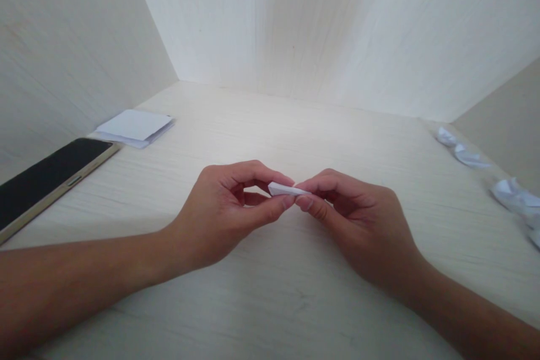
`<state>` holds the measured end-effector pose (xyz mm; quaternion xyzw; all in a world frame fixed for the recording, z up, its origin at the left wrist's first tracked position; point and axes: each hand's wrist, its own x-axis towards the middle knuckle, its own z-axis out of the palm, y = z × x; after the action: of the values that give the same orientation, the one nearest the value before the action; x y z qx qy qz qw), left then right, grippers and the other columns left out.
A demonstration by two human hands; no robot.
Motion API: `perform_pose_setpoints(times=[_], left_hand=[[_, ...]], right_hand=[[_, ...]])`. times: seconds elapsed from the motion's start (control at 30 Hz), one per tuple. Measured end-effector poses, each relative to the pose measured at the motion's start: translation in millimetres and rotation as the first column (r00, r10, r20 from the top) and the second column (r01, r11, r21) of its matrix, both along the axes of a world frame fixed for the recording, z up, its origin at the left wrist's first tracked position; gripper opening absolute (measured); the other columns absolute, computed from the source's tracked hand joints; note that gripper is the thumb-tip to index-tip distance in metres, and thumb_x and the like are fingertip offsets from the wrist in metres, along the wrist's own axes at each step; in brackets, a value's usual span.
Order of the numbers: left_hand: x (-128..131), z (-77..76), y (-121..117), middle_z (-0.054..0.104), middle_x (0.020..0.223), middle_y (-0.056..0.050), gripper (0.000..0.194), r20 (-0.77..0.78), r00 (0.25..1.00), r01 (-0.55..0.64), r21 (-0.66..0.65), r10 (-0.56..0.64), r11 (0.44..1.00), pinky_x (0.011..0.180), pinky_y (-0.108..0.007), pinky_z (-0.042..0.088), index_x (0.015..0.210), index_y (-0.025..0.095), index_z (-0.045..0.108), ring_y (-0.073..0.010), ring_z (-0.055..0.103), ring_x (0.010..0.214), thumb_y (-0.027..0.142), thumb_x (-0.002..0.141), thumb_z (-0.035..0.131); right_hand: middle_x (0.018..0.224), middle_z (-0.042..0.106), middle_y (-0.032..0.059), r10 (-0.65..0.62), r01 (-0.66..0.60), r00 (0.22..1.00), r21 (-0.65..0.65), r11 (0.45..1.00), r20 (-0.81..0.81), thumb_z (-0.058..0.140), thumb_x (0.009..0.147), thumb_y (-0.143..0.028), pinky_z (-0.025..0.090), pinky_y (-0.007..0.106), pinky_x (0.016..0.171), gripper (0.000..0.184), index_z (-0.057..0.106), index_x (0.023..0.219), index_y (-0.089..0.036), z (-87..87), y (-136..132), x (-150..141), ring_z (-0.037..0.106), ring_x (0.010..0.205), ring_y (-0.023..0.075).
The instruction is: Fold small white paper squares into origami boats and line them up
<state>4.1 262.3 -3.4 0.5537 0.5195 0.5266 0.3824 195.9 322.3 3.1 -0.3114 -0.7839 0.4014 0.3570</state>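
Bare forearms [93, 270] lead to the left hand [223, 202] and right hand [367, 216], thumb tips close together. Both pinch a small folded white paper piece [280, 189] between thumb and fingers, midway between them over the pale wood-grain table [261, 304].

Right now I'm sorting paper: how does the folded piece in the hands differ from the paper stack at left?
The folded piece is small and narrow; the paper stack is broad and squarish. The folded piece is pinched by the left hand and right hand; the paper stack lies flat on the table. Both are white.
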Motion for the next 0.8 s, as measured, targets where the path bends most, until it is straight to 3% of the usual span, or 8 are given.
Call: perform_pose_setpoints(times=[0.3, 0.47, 0.6, 0.8], left_hand=[[1.0, 4.5, 0.9, 0.078, 0.079, -0.001, 0.003, -0.03, 0.999, -0.011, 0.028, 0.012, 1.0, 0.064, -0.026, 0.063, 0.082, 0.023, 0.082, -0.0177, 0.073, 0.073, 0.025, 0.08, 0.082], [0.2, 3.9, 1.1, 0.078, 0.077, 0.0, 0.001, -0.013, 1.0, 0.014, 0.023, -0.014, 1.0, 0.066, -0.027, 0.063, 0.08, 0.024, 0.083, -0.0179, 0.073, 0.074, 0.025, 0.081, 0.082], [0.0, 1.9, 0.7, 0.079, 0.082, 0.0, 0.002, 0.017, 1.0, 0.02, 0.033, -0.021, 0.999, 0.066, -0.025, 0.063, 0.081, 0.025, 0.083, -0.0167, 0.073, 0.076, 0.024, 0.08, 0.084], [0.9, 3.0, 0.3, 0.078, 0.084, 0.0, 0.004, 0.043, 0.999, 0.03, 0.064, -0.033, 0.998, 0.066, -0.018, 0.061, 0.084, 0.024, 0.083, -0.0121, 0.071, 0.077, 0.021, 0.082, 0.083]], right_hand=[[0.079, 0.078, -0.0001, 0.037, -0.037, 0.999, 0.002, 0.999, 0.029, 0.069, 0.096, -0.03, 0.055, 0.028, 0.06, 0.012, 0.078, 0.088, -0.027, 1.7, 1.2, 0.9, 0.07, 0.069, 0.0169], [0.081, 0.077, 0.0001, 0.05, -0.055, 0.997, 0.109, 0.993, 0.052, 0.068, 0.096, -0.024, 0.055, 0.028, 0.067, 0.014, 0.079, 0.088, -0.026, 2.6, -0.5, 0.6, 0.069, 0.072, 0.0157], [0.083, 0.075, -0.0001, 0.078, -0.088, 0.995, 0.186, 0.979, 0.06, 0.067, 0.097, -0.02, 0.052, 0.026, 0.066, 0.014, 0.078, 0.089, -0.024, 0.8, -0.3, 1.7, 0.067, 0.073, 0.0133], [0.08, 0.071, -0.0001, 0.111, -0.128, 0.988, 0.172, 0.977, 0.105, 0.064, 0.099, -0.02, 0.05, 0.025, 0.064, 0.017, 0.076, 0.087, -0.02, 0.5, 0.5, 1.5, 0.064, 0.071, 0.0116]])
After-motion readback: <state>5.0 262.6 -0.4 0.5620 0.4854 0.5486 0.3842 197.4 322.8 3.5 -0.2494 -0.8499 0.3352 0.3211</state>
